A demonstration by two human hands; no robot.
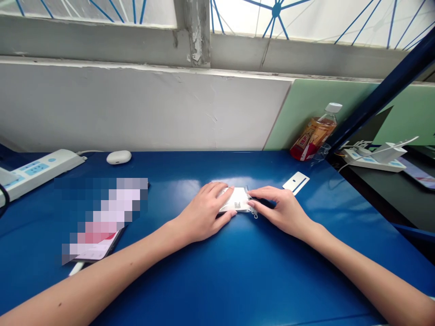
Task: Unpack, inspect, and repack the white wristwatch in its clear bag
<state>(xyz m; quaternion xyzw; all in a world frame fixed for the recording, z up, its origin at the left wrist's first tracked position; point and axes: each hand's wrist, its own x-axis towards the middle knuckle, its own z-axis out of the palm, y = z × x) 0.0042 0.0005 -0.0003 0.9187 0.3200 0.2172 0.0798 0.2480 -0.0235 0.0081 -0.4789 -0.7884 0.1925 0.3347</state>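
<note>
A small white packet [239,199] in clear plastic lies on the blue table [217,280], with a short bead chain [254,213] at its right end. My left hand [209,210] grips the packet's left part, fingers on top and thumb along the near edge. At the right end, my right hand [282,206] pinches the plastic edge between thumb and fingers. Under its fingers is something dark that I cannot make out. A white card [296,183] with a dark stripe lies just beyond my right hand.
A phone [108,222], partly blurred out, lies at the left with a cable plugged in. Behind it are a white earbud case [118,157] and a power strip [41,168]. A drink bottle [314,136] leans at the back right, beside a blue post [380,95].
</note>
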